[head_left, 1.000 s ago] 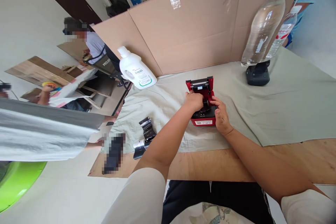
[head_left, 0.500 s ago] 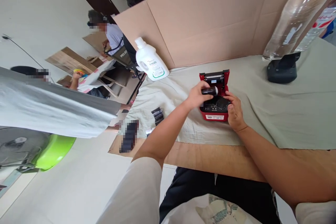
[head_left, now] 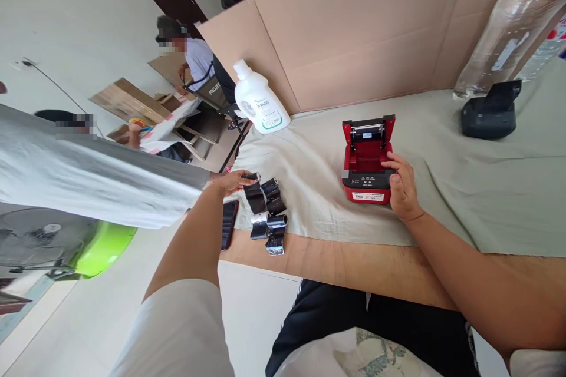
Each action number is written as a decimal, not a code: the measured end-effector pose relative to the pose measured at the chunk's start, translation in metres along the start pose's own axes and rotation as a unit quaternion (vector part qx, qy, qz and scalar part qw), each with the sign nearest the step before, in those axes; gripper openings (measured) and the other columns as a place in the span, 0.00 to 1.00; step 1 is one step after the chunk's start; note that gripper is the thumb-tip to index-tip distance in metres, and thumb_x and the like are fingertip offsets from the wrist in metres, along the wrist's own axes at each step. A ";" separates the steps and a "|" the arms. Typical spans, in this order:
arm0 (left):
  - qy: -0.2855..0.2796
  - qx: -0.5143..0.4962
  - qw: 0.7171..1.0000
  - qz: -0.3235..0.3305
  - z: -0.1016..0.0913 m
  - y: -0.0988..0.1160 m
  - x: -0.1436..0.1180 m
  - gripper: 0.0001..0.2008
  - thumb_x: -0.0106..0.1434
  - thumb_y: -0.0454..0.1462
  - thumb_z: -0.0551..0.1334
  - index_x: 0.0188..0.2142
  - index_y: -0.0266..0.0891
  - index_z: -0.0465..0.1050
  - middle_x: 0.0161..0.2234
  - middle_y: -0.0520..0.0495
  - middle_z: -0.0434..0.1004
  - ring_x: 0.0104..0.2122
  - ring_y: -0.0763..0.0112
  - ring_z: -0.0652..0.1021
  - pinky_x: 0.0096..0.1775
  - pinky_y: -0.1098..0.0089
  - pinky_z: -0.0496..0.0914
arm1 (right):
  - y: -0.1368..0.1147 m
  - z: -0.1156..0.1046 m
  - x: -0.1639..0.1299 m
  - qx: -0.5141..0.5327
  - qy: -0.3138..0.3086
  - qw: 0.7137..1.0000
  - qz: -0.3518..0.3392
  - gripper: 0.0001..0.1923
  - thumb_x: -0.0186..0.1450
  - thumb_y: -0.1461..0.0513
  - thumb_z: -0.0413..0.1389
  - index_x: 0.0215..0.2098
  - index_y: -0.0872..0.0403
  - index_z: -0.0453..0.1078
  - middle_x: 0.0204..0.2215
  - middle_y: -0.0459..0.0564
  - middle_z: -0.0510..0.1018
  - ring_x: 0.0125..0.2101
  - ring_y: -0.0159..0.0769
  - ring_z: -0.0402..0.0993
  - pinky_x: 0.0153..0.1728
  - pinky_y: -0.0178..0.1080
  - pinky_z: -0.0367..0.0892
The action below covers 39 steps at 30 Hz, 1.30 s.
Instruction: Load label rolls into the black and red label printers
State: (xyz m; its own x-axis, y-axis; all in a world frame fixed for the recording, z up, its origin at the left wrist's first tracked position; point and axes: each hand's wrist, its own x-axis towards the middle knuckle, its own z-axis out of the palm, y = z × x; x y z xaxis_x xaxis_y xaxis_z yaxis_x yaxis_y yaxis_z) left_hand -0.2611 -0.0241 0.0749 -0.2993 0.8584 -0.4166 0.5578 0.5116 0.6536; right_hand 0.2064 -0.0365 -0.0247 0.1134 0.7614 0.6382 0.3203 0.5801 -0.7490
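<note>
A small red printer (head_left: 367, 184) sits on the pale green cloth (head_left: 464, 188) with its lid up and its red paper bay showing bare. My right hand (head_left: 400, 187) grips the printer's front right corner, thumb on top. My left hand (head_left: 230, 181) is stretched out to the left, pinching a small black roll (head_left: 252, 177) just above the cloth's left edge. Beside it lie several black and silvery rolls (head_left: 268, 212) in a loose heap.
A dark phone (head_left: 229, 223) lies by the table's left edge. A white jug (head_left: 260, 101), a cardboard wall (head_left: 375, 29), a clear bottle (head_left: 508, 29) and a black device (head_left: 489, 115) stand at the back. Other people sit and stand at the left.
My left hand lifted the black roll out of the printer and carried it left to the heap of rolls. The printer's bay now shows bare. My right hand stayed on the printer.
</note>
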 end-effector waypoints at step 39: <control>-0.251 0.113 0.888 0.368 0.225 0.226 -0.049 0.14 0.46 0.32 0.64 0.36 0.40 0.69 0.34 0.48 0.76 0.36 0.64 0.77 0.40 0.65 0.71 | 0.002 0.002 0.000 0.000 0.008 1.000 0.000 0.20 0.72 0.49 0.43 0.51 0.50 0.68 0.57 0.56 0.72 0.58 0.47 0.67 0.58 0.57 0.62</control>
State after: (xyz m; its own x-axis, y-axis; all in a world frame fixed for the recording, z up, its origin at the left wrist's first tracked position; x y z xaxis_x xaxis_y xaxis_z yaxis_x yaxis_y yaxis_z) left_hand 0.0539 0.0410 0.1007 0.5615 0.8039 -0.1959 0.6180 -0.2501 0.7453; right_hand 0.2049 -0.0348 -0.0263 0.1288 0.7567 0.6410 0.3208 0.5798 -0.7489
